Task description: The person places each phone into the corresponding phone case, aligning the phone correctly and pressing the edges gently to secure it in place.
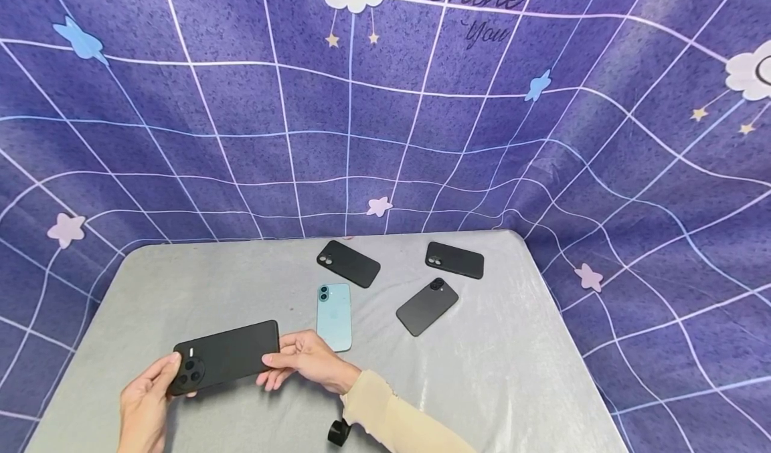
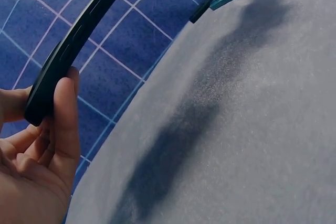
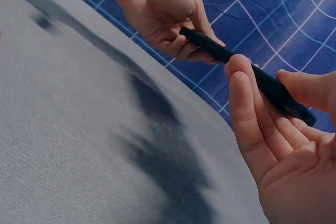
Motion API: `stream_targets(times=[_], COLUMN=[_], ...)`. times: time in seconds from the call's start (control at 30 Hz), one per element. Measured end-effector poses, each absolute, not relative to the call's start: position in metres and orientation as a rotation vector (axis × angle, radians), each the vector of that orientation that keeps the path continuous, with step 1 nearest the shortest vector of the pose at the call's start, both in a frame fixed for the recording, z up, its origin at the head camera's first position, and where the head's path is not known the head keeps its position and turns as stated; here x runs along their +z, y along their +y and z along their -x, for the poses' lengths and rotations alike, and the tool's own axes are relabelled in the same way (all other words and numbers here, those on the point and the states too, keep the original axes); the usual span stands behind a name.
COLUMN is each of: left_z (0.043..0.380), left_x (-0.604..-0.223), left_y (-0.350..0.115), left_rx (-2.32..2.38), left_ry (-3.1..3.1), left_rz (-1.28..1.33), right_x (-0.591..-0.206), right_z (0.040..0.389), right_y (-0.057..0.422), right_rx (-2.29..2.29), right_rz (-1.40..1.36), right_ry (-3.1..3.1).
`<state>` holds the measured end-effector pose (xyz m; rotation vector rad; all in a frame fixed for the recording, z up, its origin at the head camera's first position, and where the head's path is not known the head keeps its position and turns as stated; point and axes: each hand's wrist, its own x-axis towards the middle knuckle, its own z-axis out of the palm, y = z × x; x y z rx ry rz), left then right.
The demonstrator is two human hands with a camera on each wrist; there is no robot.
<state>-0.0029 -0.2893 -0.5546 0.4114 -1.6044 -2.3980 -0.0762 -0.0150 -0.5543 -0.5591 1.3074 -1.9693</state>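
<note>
Both hands hold a large black phone (image 1: pixel 231 354) above the grey table, its back with a round camera block turned up toward the head camera. My left hand (image 1: pixel 143 399) pinches the camera end, thumb on top and fingers beneath. At the opposite end, my right hand (image 1: pixel 310 359) grips the phone between thumb and fingers. The left wrist view shows the phone (image 2: pixel 73 40) edge-on, with narrow button shapes along its side. In the right wrist view, the phone (image 3: pixel 268 85) is thin and dark between the two hands. Right behind the right hand lies a light blue phone (image 1: pixel 334 319).
Farther back on the grey table (image 1: pixel 506 373) lie a black phone case (image 1: pixel 352 265), another black case (image 1: pixel 464 261) and a dark grey phone (image 1: pixel 424 309). A purple cloth with a grid pattern (image 1: pixel 241 105) hangs behind and beside the table.
</note>
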Motion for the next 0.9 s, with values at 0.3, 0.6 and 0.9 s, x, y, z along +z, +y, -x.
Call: stream_targets(times=[0.3, 0.6, 0.9], left_z=[0.0008, -0.0006, -0.0025], left_x=[-0.5545, -0.5544, -0.5539], left_y=[-0.2893, -0.2889, -0.2877], left_rx=[-2.385, -2.314, -2.288], left_ry=[-1.600, -1.686, -1.743], left_rz=[-0.380, -0.423, -0.467], right_x=[-0.5566, -0.5575, -0.5508], right_z=[0.0760, 0.0790, 0.0840], right_y=[-0.0160, -0.0136, -0.0181], right_rx=[-1.951, -1.828, -1.843], right_rz=[0.554, 0.451, 0.387], right_ry=[1.317, 1.510, 1.644])
